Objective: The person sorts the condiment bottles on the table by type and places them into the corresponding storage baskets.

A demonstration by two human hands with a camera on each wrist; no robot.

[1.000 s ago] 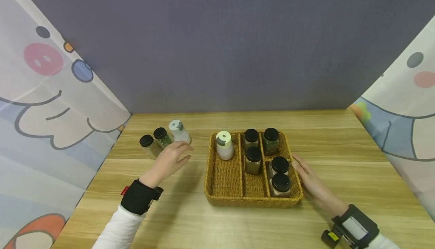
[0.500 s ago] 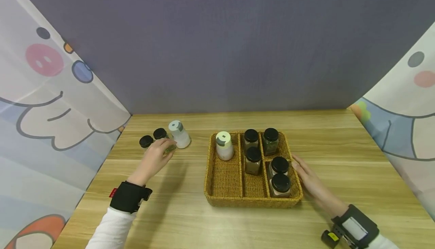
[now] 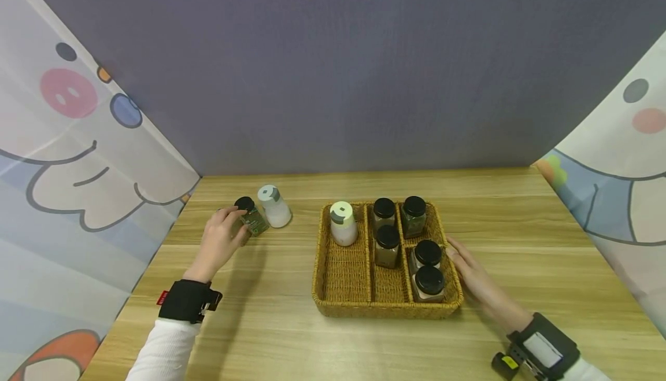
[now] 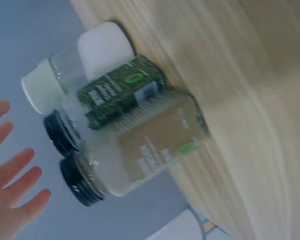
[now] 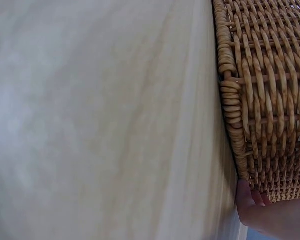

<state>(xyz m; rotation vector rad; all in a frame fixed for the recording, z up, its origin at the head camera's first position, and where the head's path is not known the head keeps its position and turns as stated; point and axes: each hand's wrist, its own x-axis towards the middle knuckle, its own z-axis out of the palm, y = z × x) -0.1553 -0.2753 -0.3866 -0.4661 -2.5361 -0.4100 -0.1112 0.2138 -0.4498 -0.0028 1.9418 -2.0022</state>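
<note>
My left hand [image 3: 219, 242] is at the far-left spice jar in the head view and hides nearly all of it. The left wrist view shows its fingers spread and apart from this brown-powder jar [image 4: 155, 145], which has a black lid. Beside it stand a black-lidded jar of green herbs [image 3: 253, 221] and a white-lidded shaker [image 3: 276, 207]. My right hand [image 3: 473, 271] holds the right side of a wicker basket [image 3: 390, 310], its thumb at the rim. The right wrist view shows fingers [image 5: 246, 200] against the woven wall; part of the grip is hidden.
The basket has compartments. Its left one holds a white shaker [image 3: 343, 228]; several black-lidded jars, among them a green one [image 3: 414, 219], stand in the others. A grey wall [image 3: 364, 80] rises behind the wooden table [image 3: 281, 323], with printed curtains [image 3: 67, 196] at both sides.
My left hand has moved leftward, from in front of the shaker past the herb jar to the brown-powder jar. The right hand and the basket have stayed put.
</note>
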